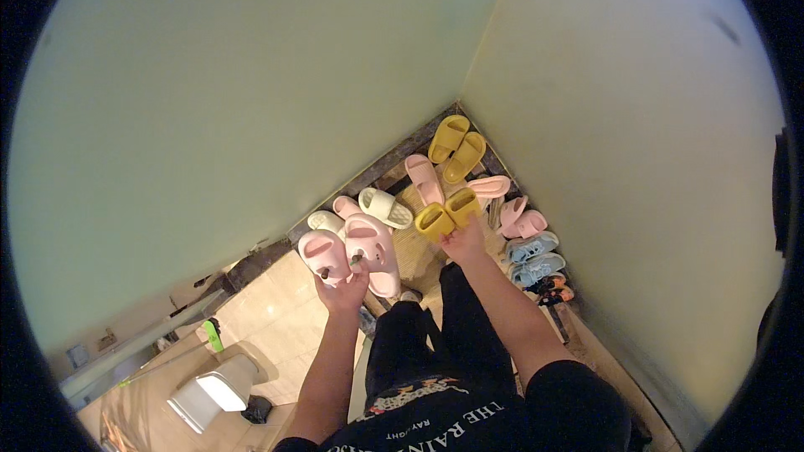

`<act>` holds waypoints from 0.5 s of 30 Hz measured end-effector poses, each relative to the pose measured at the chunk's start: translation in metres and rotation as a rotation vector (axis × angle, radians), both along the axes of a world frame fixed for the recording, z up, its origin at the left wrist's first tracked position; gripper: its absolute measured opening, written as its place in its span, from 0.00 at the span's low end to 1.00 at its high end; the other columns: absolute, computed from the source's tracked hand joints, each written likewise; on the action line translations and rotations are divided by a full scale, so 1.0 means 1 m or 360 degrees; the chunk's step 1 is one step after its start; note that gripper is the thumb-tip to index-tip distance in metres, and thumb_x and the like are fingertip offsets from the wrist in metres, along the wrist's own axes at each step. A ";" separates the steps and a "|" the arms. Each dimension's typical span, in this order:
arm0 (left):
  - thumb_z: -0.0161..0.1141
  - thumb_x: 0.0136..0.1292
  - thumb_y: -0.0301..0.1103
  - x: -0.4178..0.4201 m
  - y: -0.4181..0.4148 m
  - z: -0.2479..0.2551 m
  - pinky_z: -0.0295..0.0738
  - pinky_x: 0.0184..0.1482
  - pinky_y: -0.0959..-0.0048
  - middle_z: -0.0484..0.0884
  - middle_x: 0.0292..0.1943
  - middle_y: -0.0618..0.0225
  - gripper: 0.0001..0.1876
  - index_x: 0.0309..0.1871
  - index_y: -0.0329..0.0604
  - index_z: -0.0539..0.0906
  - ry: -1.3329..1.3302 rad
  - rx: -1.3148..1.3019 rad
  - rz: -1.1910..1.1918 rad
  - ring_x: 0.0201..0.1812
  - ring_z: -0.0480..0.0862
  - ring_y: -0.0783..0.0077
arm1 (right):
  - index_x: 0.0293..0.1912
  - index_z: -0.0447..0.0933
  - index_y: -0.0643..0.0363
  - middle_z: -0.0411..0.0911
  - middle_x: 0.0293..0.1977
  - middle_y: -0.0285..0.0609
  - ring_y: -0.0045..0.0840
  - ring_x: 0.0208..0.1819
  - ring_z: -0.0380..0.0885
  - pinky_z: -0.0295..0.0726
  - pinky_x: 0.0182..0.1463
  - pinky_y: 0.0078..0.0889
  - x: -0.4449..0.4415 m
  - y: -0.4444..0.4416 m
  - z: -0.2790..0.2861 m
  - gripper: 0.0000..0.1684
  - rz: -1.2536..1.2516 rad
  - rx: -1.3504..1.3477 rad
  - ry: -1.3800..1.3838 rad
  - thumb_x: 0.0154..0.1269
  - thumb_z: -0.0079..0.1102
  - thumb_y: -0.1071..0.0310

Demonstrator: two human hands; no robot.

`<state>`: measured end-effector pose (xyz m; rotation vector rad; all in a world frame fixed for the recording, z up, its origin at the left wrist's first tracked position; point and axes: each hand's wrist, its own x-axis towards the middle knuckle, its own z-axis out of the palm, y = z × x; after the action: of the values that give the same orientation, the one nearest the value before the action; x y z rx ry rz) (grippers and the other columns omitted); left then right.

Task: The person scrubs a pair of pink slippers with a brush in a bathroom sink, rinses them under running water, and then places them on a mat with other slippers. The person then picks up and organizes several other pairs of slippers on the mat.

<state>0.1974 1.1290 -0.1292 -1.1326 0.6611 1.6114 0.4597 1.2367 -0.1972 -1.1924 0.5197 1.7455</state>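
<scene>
My left hand [344, 292] grips a pair of pale pink slippers, one a pink slide [321, 242] and beside it a second pink slide [364, 226]. Small dark decorations sit near my fingers. Another pink slipper [384, 281] shows partly behind them; whether it is held too I cannot tell. In my right hand [465, 243] is a pair of small mustard-yellow slides, a left one [434, 221] and a right one [463, 204], held side by side above the floor mat.
Yellow slides [449, 138] stand in the wall corner. Around the mat [418, 257] lie a pink slide [425, 179], a cream slide [384, 207], pink slippers [527, 224], light blue sneakers [532, 247] and dark-orange shoes [556, 292]. Tiled floor with a white bin [223, 383] extends left.
</scene>
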 end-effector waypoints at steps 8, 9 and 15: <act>0.55 0.62 0.60 -0.017 -0.009 -0.114 0.71 0.58 0.47 0.65 0.62 0.52 0.35 0.63 0.42 0.69 0.0070 0.0097 0.0240 0.59 0.71 0.49 | 0.56 0.68 0.48 0.70 0.48 0.42 0.32 0.47 0.68 0.69 0.50 0.35 -0.009 -0.010 -0.147 0.31 0.0183 -0.0265 -0.0018 0.68 0.48 0.35; 0.54 0.62 0.61 -0.018 -0.008 -0.125 0.71 0.59 0.47 0.63 0.63 0.52 0.36 0.64 0.42 0.68 0.0123 0.0084 0.0290 0.60 0.70 0.49 | 0.57 0.67 0.48 0.70 0.49 0.43 0.33 0.48 0.68 0.69 0.52 0.37 -0.017 -0.010 -0.170 0.32 0.0217 -0.0329 -0.0012 0.68 0.48 0.35; 0.55 0.61 0.59 -0.043 -0.024 -0.211 0.70 0.60 0.46 0.62 0.65 0.53 0.35 0.64 0.45 0.70 0.0153 -0.0050 0.0540 0.62 0.69 0.47 | 0.64 0.62 0.51 0.66 0.59 0.49 0.38 0.58 0.67 0.70 0.60 0.44 -0.037 -0.037 -0.339 0.37 0.0999 -0.0386 -0.0443 0.67 0.51 0.37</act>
<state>0.1545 1.1045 -0.3401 -1.2460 0.5797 1.9582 0.4229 1.1993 -0.5358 -1.8867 0.1959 2.0132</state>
